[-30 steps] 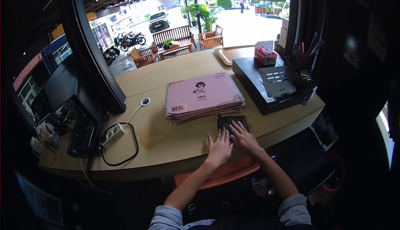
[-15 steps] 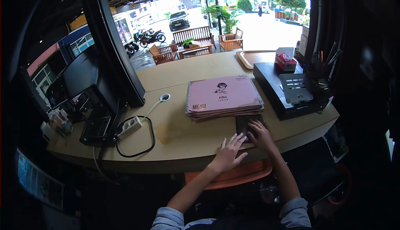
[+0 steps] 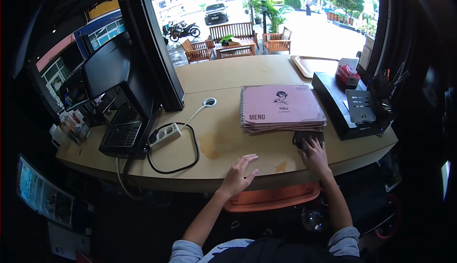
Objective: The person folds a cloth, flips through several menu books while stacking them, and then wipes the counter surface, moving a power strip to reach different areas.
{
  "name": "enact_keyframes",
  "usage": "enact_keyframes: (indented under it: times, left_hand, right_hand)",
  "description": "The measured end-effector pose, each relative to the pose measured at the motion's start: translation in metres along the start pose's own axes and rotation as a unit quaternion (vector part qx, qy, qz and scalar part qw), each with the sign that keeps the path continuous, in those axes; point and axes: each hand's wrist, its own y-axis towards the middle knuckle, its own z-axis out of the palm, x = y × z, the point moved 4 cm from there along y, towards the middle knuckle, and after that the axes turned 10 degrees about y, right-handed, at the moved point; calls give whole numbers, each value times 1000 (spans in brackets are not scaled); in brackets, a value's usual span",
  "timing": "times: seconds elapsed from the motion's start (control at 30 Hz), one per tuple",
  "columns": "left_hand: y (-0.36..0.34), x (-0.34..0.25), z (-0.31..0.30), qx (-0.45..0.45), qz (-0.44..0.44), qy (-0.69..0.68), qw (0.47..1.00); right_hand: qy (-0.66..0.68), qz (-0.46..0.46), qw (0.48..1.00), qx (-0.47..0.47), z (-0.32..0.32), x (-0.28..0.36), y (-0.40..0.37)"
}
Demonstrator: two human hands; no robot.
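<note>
Black pad [image 3: 304, 137] lies under right hand [image 3: 314, 154].

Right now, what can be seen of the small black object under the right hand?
The small black object is flat and dark, with rounded corners. It lies on the tan counter, just in front of the pink menu stack. The right hand covers its near part with spread fingers. Its material is unclear.
</note>
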Motion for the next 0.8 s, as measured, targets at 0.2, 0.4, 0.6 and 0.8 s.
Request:
enact_keyframes:
  times: [0.2, 0.4, 0.6, 0.8]
  left_hand:
    - [-17, 43, -43, -40, -38, 45, 997]
    - [-29, 78, -80, -105, -61, 58, 991]
    - [-5, 83, -95, -90, -21, 24, 995]
    - [56, 46, -56, -40, 71, 7, 997]
  right_hand:
    - [37, -12, 999, 3, 19, 20, 8]
    - [61, -36, 997, 10, 32, 58, 13]
    - [256, -33, 964, -62, -15, 54, 26]
    - [190, 47, 949, -248, -58, 10, 64]
